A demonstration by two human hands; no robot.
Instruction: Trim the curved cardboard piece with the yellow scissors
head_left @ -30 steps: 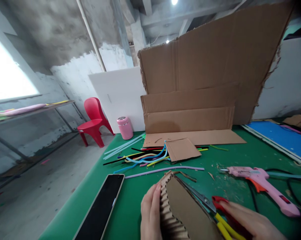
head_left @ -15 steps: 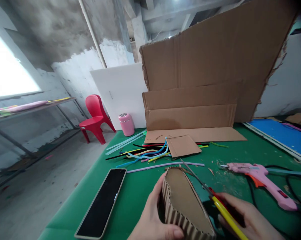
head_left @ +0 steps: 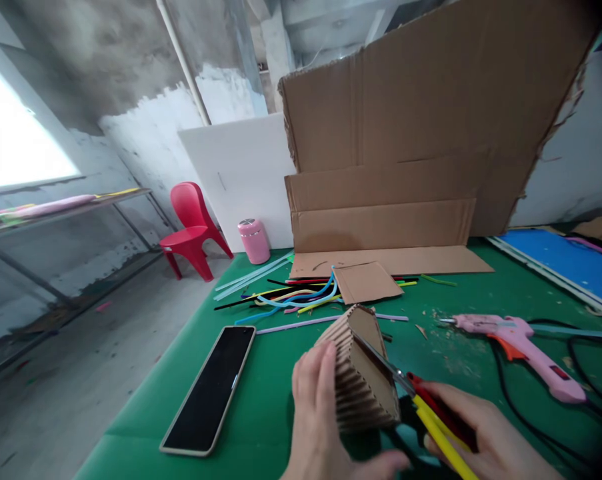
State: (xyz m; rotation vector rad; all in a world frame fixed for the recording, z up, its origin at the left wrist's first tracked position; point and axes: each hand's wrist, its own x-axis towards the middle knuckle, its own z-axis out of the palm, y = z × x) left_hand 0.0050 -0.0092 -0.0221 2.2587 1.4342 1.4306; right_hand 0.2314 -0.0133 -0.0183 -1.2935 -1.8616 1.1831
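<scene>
Scissors [head_left: 409,389] on corrugated cardboard shell [head_left: 359,393]

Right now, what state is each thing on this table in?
corrugated piece, held in left hand, scissors blade against it
scissors, gripped by right hand
phone, lying flat, screen dark
glue gun, lying unheld
big cardboard sheet, standing upright

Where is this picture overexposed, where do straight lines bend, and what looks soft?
Head view: the window at left is blown out white. Head view: the wall pipe leans and bows, and the right corners go dark. Head view: the left hand holding the cardboard piece and the right hand holding the scissors look slightly soft.
</scene>
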